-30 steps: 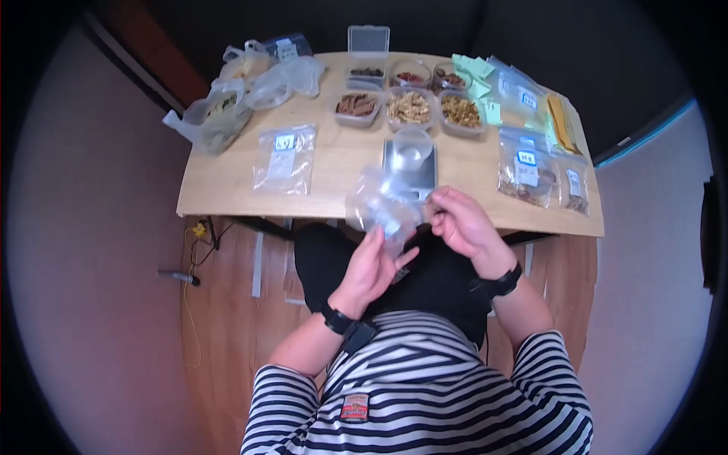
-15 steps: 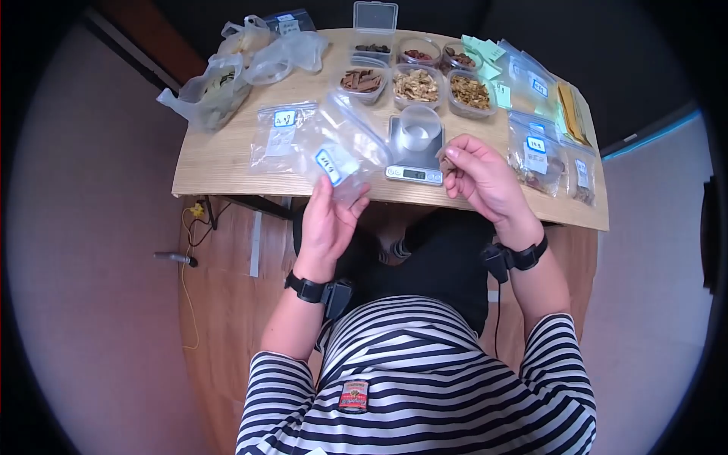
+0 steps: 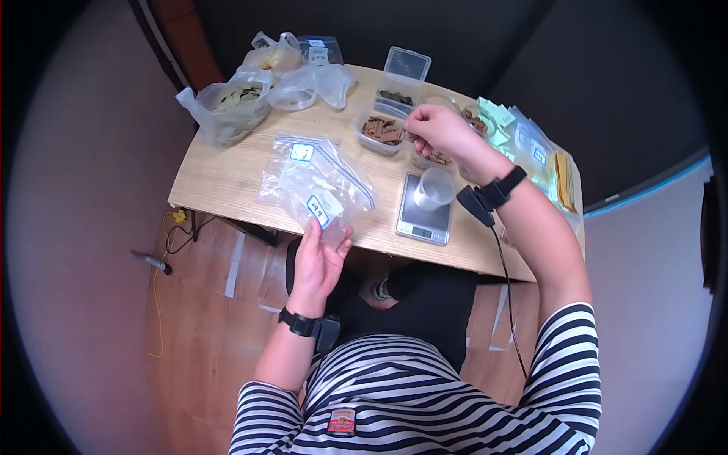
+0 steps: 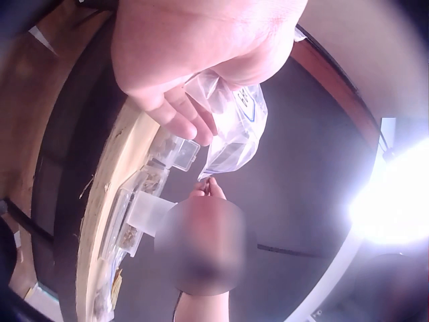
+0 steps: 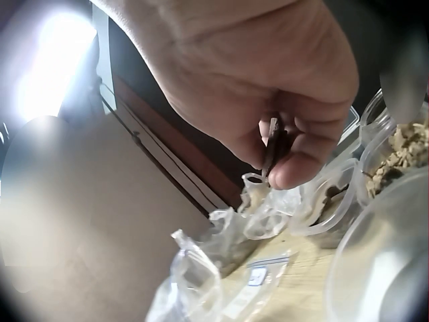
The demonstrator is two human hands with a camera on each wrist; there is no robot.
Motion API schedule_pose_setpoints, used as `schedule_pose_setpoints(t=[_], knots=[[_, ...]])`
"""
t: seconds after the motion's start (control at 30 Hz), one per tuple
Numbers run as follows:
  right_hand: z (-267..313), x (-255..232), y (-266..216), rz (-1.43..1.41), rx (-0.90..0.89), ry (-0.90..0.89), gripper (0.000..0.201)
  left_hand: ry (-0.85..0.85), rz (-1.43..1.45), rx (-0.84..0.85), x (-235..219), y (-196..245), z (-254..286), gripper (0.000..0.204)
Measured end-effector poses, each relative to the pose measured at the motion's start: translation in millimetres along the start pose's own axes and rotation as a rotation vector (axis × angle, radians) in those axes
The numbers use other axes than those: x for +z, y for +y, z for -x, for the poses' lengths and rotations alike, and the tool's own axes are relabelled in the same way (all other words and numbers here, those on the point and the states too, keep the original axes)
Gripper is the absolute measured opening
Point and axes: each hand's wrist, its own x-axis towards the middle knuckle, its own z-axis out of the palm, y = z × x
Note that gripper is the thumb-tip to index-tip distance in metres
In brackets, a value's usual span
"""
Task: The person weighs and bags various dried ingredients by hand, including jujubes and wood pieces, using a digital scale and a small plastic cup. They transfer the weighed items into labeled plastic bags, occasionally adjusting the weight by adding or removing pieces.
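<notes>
My left hand [image 3: 320, 265] pinches the lower end of a clear zip bag [image 3: 343, 186] with a blue-edged label, which overlaps another labelled zip bag [image 3: 284, 167] on the table. In the left wrist view the bag [image 4: 234, 127] hangs past the curled fingers. The right hand [image 3: 444, 135] is raised over the tubs, close to the one with brown bark strips [image 3: 381, 130]. Between its thumb and fingers it pinches a dark brown strip [image 5: 273, 144], seen in the right wrist view. A clear plastic cup [image 3: 434, 189] stands on the digital scale [image 3: 409, 216], below the right wrist.
A tub with its lid raised [image 3: 407, 64] stands behind the bark strips; other tubs are partly hidden by the right arm. White plastic bags [image 3: 227, 114] lie at the back left. Green slips [image 3: 497, 121] and a yellow envelope [image 3: 563, 178] lie on the right.
Both hands were together at the bag in front of the scale, then parted. The left moved leftward with the bag; the right rose from beside the scale to over the tubs. The head view shifted.
</notes>
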Motion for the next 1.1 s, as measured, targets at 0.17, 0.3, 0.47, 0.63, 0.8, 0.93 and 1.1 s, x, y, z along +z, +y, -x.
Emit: schedule_pose_setpoints(t=[0.17,0.3,0.47,0.63,0.8,0.93,1.1], knots=[[-55.9,9.3,13.7,0.296,-0.003,-0.019,0.017,0.001,0.017,-0.020,2.5,2.8,3.5,0.037],[-60.2,12.6,8.1,0.383,0.021,-0.036,0.018,-0.003,0.022,-0.028,1.4,6.0,2.6,0.037],[-31.1,15.1,2.9,0.471,-0.218,0.137,0.029,-0.036,0.026,-0.026,3.9,6.3,3.9,0.039],[66.5,46.4,-20.7,0.150,-0.317,-0.114,0.035,-0.058,0.043,-0.025,17.5,8.0,8.5,0.038],[117.4,65.3,-12.5,-0.104,-0.153,-0.165,0.029,-0.091,0.010,-0.032,35.6,4.6,19.4,0.040],[130.3,57.9,2.6,-0.337,-0.136,-0.154,0.020,-0.111,-0.144,0.073,21.0,-8.5,20.0,0.030],[151.2,50.6,16.2,-0.416,-0.219,-0.075,0.015,-0.141,-0.475,0.162,3.9,-14.3,33.1,0.030]])
